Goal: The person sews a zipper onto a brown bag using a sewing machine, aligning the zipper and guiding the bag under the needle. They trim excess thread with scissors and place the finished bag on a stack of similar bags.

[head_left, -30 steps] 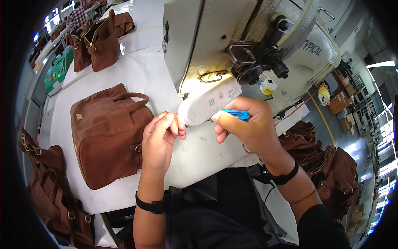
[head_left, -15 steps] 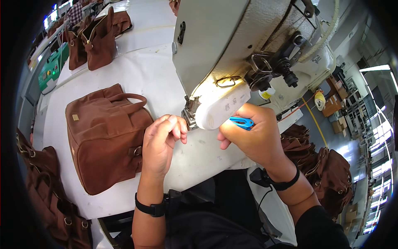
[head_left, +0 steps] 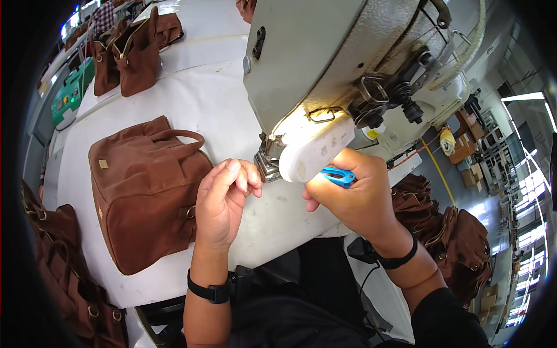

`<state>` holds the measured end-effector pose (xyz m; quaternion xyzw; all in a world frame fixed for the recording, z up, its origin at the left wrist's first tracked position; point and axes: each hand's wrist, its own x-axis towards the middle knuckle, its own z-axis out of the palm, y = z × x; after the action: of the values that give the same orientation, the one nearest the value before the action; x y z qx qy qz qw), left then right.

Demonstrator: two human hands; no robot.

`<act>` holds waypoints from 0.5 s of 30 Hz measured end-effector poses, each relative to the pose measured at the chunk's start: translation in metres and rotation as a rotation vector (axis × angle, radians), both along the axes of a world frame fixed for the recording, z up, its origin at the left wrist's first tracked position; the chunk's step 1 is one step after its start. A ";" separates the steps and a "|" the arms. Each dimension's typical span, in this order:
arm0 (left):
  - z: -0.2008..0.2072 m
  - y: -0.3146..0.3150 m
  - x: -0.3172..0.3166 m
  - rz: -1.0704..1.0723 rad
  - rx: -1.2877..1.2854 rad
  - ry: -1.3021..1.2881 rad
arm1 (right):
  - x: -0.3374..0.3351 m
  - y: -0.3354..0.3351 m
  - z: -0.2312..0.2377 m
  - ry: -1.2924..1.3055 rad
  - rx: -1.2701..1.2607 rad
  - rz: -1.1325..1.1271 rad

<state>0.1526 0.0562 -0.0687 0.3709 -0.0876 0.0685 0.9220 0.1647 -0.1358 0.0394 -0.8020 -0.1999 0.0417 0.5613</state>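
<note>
Change: head has leaned in; sewing machine (head_left: 348, 64) looms larger now.
Left hand (head_left: 223, 200): fingers (head_left: 235, 174) loosely curled together, empty, beside the machine's presser foot (head_left: 267, 162).
Right hand (head_left: 354, 197): fingers pinching blue snips (head_left: 338, 176) under the machine's lamp (head_left: 316, 152).

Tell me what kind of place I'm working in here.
Most likely a leather-bag sewing workshop. A grey industrial sewing machine stands on a white worktable, finished brown handbags lie around it, and the right hand holds blue thread snips.
</note>
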 end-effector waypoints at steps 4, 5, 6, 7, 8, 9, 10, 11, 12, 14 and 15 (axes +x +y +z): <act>0.000 0.001 0.000 -0.002 0.002 0.017 | -0.002 0.002 0.002 -0.006 -0.051 -0.039; 0.000 0.001 0.000 -0.002 0.002 0.017 | -0.001 0.002 0.001 0.004 -0.060 -0.035; 0.000 0.001 -0.001 -0.005 0.007 0.020 | -0.001 0.002 0.000 0.015 -0.070 -0.031; 0.000 0.001 -0.001 -0.007 0.013 0.024 | -0.001 0.002 -0.001 0.026 -0.079 -0.026; -0.001 0.001 -0.002 -0.009 0.020 0.030 | -0.002 0.002 -0.001 0.016 -0.064 -0.059; -0.001 0.001 -0.001 -0.012 0.018 0.024 | -0.004 0.002 0.001 0.006 -0.050 -0.092; -0.001 0.001 0.000 -0.015 0.016 0.018 | -0.005 0.001 0.001 -0.004 -0.035 -0.125; -0.001 0.001 0.000 -0.018 0.014 0.013 | -0.005 -0.001 -0.002 -0.029 0.010 -0.101; -0.001 0.001 0.000 -0.014 0.006 0.017 | -0.004 -0.004 -0.006 -0.054 0.055 -0.077; -0.001 0.001 0.001 -0.005 -0.008 0.021 | -0.004 -0.007 -0.015 -0.087 0.104 -0.046; -0.001 0.002 0.000 -0.006 -0.010 0.020 | -0.004 -0.008 -0.018 -0.094 0.108 -0.038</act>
<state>0.1528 0.0581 -0.0700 0.3668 -0.0793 0.0626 0.9248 0.1605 -0.1433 0.0209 -0.7753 -0.2126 -0.0177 0.5944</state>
